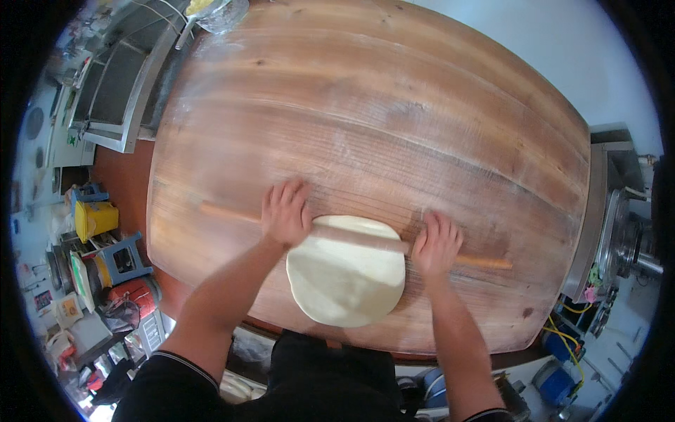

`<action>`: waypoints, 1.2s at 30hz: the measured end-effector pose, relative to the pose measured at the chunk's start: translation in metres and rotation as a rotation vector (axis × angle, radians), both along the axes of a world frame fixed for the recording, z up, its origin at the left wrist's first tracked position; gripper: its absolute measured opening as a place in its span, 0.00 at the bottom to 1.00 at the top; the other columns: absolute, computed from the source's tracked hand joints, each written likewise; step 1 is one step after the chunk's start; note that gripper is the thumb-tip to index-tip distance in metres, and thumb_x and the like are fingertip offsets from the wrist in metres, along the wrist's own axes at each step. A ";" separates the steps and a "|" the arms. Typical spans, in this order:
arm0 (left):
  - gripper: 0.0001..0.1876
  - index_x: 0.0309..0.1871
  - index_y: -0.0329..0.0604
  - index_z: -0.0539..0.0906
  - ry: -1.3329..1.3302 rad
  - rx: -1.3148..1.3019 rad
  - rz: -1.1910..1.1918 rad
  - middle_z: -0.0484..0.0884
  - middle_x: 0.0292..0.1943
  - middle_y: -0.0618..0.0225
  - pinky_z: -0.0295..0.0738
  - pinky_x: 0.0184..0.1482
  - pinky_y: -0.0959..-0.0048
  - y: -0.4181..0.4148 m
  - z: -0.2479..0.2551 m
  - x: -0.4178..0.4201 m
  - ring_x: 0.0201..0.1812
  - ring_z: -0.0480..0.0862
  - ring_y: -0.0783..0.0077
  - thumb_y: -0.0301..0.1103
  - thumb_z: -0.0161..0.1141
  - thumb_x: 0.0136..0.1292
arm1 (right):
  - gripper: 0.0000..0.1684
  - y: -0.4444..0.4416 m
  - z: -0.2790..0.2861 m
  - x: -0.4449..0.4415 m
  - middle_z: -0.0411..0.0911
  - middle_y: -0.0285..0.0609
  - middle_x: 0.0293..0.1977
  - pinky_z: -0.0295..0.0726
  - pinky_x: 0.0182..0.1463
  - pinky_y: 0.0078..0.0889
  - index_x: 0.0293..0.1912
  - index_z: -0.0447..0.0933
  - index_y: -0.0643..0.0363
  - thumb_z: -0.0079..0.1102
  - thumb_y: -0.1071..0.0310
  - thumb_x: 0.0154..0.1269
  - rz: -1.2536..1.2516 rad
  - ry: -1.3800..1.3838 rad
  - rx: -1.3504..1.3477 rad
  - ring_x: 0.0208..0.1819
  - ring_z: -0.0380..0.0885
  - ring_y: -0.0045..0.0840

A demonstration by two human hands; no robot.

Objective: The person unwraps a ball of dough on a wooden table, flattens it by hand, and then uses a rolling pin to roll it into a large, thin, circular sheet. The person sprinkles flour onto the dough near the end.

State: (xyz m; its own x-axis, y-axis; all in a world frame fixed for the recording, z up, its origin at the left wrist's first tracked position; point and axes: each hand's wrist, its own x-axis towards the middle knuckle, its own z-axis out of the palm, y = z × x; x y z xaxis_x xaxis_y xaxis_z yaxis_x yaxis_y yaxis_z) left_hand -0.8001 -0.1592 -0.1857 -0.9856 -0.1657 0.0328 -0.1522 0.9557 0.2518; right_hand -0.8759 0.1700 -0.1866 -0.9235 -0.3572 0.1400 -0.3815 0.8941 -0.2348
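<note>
A flat, roughly round sheet of pale dough [345, 279] lies near the front edge of the wooden work table [358, 142]. Across its far part rests a long wooden rolling pin [364, 239], slightly slanted, with both ends reaching well past the dough. My left hand [286, 213] lies over the pin at the dough's left side, fingers pointing away from me. On the other side, my right hand [436, 242] covers the pin just beyond the dough's right edge. Both palms hide the parts of the pin under them.
At the far left corner stands a bowl [224, 16] beside a metal-framed unit [113, 95]. A yellow bin [96, 219] and a blue stool [126, 258] are on the floor to the left. Metal equipment [614, 232] borders the table's right edge. White flour streaks the tabletop.
</note>
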 end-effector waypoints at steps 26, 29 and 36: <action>0.23 0.64 0.45 0.76 0.149 0.106 -0.012 0.71 0.67 0.57 0.55 0.73 0.49 -0.006 -0.006 -0.039 0.68 0.67 0.52 0.39 0.57 0.67 | 0.26 -0.011 0.009 -0.026 0.72 0.50 0.59 0.64 0.66 0.56 0.62 0.75 0.57 0.55 0.55 0.70 -0.061 -0.239 0.075 0.63 0.68 0.44; 0.26 0.65 0.39 0.73 0.115 0.376 0.156 0.70 0.66 0.51 0.58 0.71 0.50 0.019 -0.004 0.076 0.68 0.66 0.46 0.32 0.63 0.64 | 0.25 0.027 0.015 0.040 0.75 0.49 0.53 0.72 0.60 0.51 0.59 0.76 0.56 0.61 0.56 0.67 0.188 -0.310 0.058 0.57 0.73 0.45; 0.25 0.66 0.37 0.70 -0.391 1.445 1.232 0.77 0.58 0.61 0.80 0.55 0.64 0.108 0.007 0.177 0.54 0.80 0.65 0.40 0.61 0.73 | 0.20 0.052 0.068 0.093 0.80 0.44 0.42 0.81 0.47 0.45 0.51 0.77 0.57 0.65 0.59 0.63 0.209 -0.588 0.026 0.42 0.82 0.42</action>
State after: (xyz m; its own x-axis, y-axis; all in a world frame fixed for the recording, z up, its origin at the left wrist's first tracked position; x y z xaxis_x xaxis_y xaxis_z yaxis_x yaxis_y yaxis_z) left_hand -0.6235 -0.0509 -0.1789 -0.2430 -0.3611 -0.9003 -0.7078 -0.5686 0.4191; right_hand -0.7826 0.2221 -0.1185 -0.7536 -0.5352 -0.3817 -0.3625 0.8227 -0.4379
